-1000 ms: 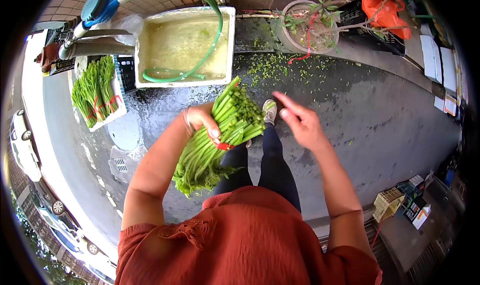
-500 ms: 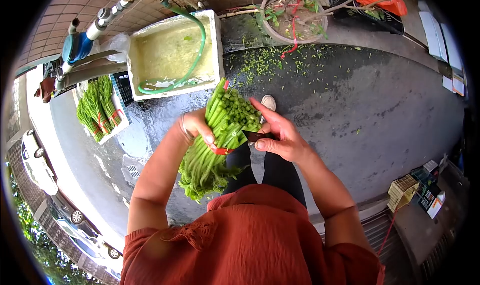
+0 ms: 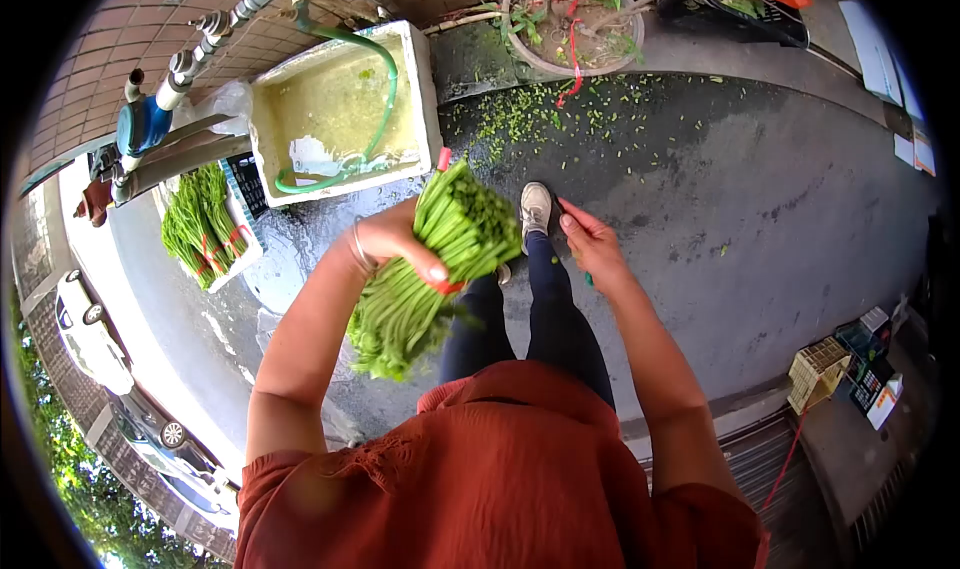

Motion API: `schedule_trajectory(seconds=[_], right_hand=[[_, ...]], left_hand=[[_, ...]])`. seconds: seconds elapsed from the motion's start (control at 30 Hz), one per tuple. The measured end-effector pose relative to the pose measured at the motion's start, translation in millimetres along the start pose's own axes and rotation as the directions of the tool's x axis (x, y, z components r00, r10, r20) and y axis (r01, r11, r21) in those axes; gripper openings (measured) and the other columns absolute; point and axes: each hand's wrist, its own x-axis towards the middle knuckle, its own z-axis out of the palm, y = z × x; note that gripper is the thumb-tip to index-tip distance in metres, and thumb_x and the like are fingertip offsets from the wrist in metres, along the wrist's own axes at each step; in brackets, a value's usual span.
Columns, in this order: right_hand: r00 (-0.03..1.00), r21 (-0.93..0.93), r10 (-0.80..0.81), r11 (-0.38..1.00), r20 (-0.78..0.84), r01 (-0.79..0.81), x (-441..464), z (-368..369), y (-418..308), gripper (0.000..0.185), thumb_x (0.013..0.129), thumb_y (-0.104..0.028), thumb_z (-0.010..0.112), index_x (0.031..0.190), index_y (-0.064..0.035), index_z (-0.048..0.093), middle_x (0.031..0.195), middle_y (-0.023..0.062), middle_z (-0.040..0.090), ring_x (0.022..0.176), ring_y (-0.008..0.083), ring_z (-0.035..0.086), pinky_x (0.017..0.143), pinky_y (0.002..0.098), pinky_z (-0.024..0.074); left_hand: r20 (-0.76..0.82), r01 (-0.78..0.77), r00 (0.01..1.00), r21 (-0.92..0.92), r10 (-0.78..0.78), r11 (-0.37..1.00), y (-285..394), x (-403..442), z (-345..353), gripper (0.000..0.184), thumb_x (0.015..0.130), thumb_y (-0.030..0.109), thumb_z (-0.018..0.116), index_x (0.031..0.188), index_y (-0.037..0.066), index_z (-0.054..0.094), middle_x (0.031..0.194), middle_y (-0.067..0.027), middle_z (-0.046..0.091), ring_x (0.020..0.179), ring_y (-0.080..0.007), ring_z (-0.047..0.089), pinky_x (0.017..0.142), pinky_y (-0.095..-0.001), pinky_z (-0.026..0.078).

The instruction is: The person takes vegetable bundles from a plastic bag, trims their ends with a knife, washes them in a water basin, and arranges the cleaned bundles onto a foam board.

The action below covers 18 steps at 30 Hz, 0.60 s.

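My left hand [image 3: 397, 237] grips a thick bunch of leafy green vegetables [image 3: 465, 224], its cut stem ends facing up and to the right. A red tie [image 3: 447, 287] wraps the bunch by my thumb, and the leaves hang down toward my legs. To the right, apart from the bunch, my right hand [image 3: 594, 247] is closed around a small knife [image 3: 588, 279]. Only a bit of its green handle and a dark part near the fingertips show; my fingers hide the rest.
A white water-filled basin [image 3: 425, 99] with a green hose [image 3: 388, 99] stands ahead left. Beside it, more tied greens [image 3: 203, 224] lie in a crate. Cut stem pieces [image 3: 520, 119] litter the wet ground near a potted plant [image 3: 520, 44]. A yellow crate [image 3: 818, 371] sits right.
My right hand has moved right, taking the knife away from the bunch. The bunch has turned slightly in my left hand, and its stem ends look more even.
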Motion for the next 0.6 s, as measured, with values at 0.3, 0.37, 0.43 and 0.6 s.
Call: schedule_trajectory(seconds=[0.3, 0.37, 0.43, 0.6], right_hand=[[0.859, -0.03, -0.38, 0.91, 0.342, 0.414, -25.3, 70.1, -67.8, 0.061, 0.088, -0.014, 0.053, 0.136, 0.0016, 0.019, 0.089, 0.003, 0.056, 0.077, 0.0058, 0.049, 0.068, 0.0208, 0.0423], [0.825, 0.036, -0.449, 0.884, 0.342, 0.466, -19.5, 75.8, -70.0, 0.058, 0.088, -0.011, 0.052, 0.136, 0.0015, 0.021, 0.098, 0.0025, 0.055, 0.085, 0.0045, 0.048, 0.075, 0.0184, 0.0394], [0.84, 0.001, -0.405, 0.901, 0.36, 0.434, -15.5, 73.3, -64.6, 0.056, 0.089, -0.012, 0.051, 0.134, 0.0035, 0.023, 0.11, 0.0054, 0.053, 0.097, 0.0061, 0.045, 0.086, 0.0202, 0.0362], [0.883, 0.087, -0.35, 0.936, 0.314, 0.34, -13.2, 60.6, -50.4, 0.051, 0.087, -0.011, 0.054, 0.133, -0.0043, 0.032, 0.076, -0.0056, 0.045, 0.063, 0.0014, 0.038, 0.054, 0.0165, 0.0307]], left_hand=[[-0.387, 0.095, 0.76, 0.862, 0.523, 0.499, -1.8, 37.2, 16.7, 0.082, 0.047, 0.041, 0.079, 0.111, 0.001, 0.048, 0.088, -0.0134, 0.062, 0.075, -0.0288, 0.062, 0.075, -0.0347, 0.049], [-0.486, 0.287, 0.727, 0.856, 0.484, 0.429, 1.4, 36.6, 27.1, 0.081, 0.047, 0.044, 0.076, 0.11, 0.002, 0.049, 0.085, -0.0171, 0.062, 0.077, -0.0312, 0.062, 0.075, -0.0356, 0.049], [-0.506, 0.317, 0.713, 0.85, 0.485, 0.422, 5.2, 33.0, 35.0, 0.079, 0.049, 0.044, 0.075, 0.11, 0.001, 0.048, 0.083, -0.0186, 0.062, 0.078, -0.0319, 0.062, 0.074, -0.0357, 0.05], [-0.543, 0.327, 0.726, 0.813, 0.423, 0.482, 1.0, 29.9, 37.2, 0.08, 0.049, 0.046, 0.074, 0.113, 0.006, 0.048, 0.084, -0.016, 0.064, 0.078, -0.0316, 0.062, 0.073, -0.0364, 0.05]])
